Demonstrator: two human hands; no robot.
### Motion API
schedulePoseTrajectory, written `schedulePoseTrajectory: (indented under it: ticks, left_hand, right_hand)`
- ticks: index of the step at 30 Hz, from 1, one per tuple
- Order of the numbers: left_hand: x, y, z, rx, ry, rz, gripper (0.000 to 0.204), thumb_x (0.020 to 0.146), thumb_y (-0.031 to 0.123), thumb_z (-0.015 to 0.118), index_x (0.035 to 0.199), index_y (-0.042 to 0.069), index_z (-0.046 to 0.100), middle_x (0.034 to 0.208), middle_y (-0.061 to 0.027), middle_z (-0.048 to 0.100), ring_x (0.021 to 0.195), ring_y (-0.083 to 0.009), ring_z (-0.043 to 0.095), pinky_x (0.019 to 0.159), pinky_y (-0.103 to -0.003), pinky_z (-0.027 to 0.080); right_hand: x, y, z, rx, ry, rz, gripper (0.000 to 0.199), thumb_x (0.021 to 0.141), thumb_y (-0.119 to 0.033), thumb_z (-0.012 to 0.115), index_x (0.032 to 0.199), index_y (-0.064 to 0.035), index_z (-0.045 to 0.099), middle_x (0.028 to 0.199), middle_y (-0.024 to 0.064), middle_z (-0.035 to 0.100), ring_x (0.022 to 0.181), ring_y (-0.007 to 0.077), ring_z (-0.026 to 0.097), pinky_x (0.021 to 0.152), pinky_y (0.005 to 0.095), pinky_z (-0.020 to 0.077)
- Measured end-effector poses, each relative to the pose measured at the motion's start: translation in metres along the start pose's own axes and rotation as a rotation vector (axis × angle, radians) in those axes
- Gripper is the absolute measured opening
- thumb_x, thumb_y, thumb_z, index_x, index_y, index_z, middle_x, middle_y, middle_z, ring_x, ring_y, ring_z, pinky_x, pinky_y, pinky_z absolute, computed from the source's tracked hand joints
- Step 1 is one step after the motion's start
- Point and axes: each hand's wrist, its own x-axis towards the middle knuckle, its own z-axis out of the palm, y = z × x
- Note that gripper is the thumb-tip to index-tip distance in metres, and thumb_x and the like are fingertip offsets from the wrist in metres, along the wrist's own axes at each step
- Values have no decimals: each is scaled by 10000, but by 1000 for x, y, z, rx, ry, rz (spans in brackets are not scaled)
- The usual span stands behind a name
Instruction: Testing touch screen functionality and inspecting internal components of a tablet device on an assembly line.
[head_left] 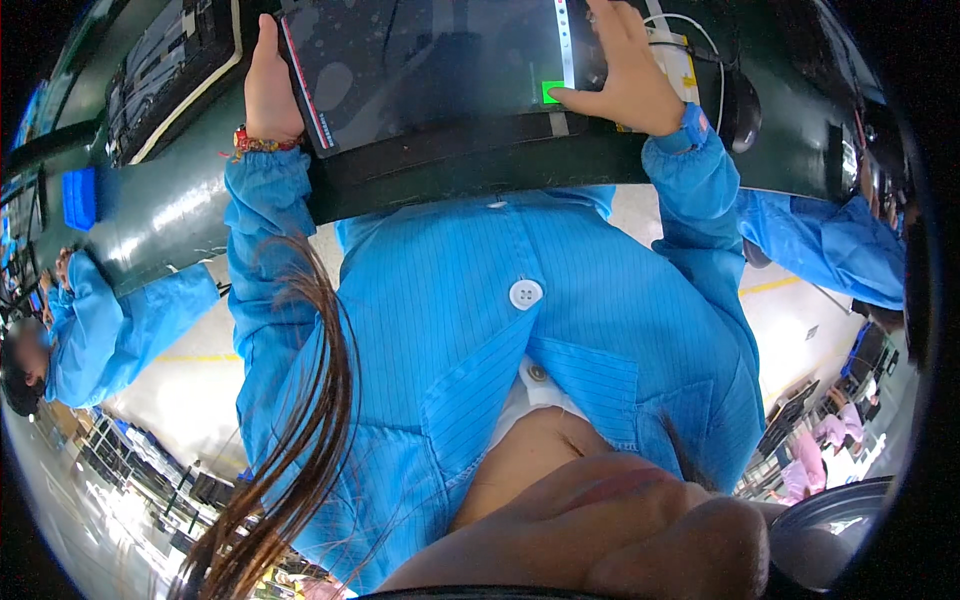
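Observation:
A dark flat display panel (440,75) lies in front of me, with smudges across its surface. Down its right part runs a bright white strip with small marks, ending beside a small green square (552,93). My left hand (272,95) rests against the panel's left edge, one digit stretched out along the outside; the other fingers are mostly hidden. It wears a red and gold bracelet. At the right side, my right hand (635,70) is open, its thumb touching the green square and its fingers stretched toward the top of the picture. A blue band circles its wrist.
A dark framed tray or case (170,75) sits left on the green table (170,215), near a blue block (79,198). Right of my hand are a white cable (715,45) and a black computer mouse (742,110). Blue-sleeved people (110,330) sit on both sides.

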Motion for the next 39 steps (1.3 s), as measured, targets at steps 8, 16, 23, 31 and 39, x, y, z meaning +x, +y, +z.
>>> schedulePoseTrajectory:
  ticks: [8, 16, 23, 31, 39]
  left_hand:
    - [3, -3, -1, -22, -14, 5, 461, 967, 432, 431, 1150, 39, 589, 1069, -87, 660, 911, -236, 642, 796, -347, 530]
    - [3, 0, -9, -15, -38, -27, 465, 967, 447, 421, 1115, 44, 600, 1031, -77, 670, 874, -223, 648, 762, -337, 534]
    - [8, -5, -4, 9, -23, -7, 491, 969, 459, 404, 1130, 34, 591, 1044, -80, 668, 872, -224, 649, 769, -328, 532]
    - [2, -2, 2, 11, 23, 6, 490, 963, 452, 427, 1194, 43, 570, 1125, -79, 639, 974, -234, 624, 829, -343, 513]
    - [-4, 1, 8, 13, 69, -13, 468, 971, 423, 425, 1223, 52, 559, 1198, -94, 604, 1041, -267, 595, 882, -384, 492]
  right_hand:
    - [19, 83, 2, -287, 283, 39, 601, 861, -282, 613, 1358, -39, 378, 1272, 225, 387, 1165, 368, 405, 1010, 400, 322]
    - [12, 117, -40, 36, -127, 142, 160, 751, -141, 679, 851, -17, 699, 791, 139, 644, 781, 264, 624, 730, 356, 483]
    - [19, 119, -47, 43, -289, 236, 130, 740, -129, 691, 819, -27, 708, 792, 133, 639, 764, 262, 618, 708, 356, 477]
    - [-4, 103, -34, 77, -168, 95, 302, 764, -166, 688, 1042, -66, 628, 787, 109, 597, 744, 231, 580, 682, 339, 474]
    - [-40, 55, 20, 233, 34, 189, 653, 743, -171, 722, 1334, -178, 445, 766, 77, 526, 667, 205, 552, 604, 334, 462]
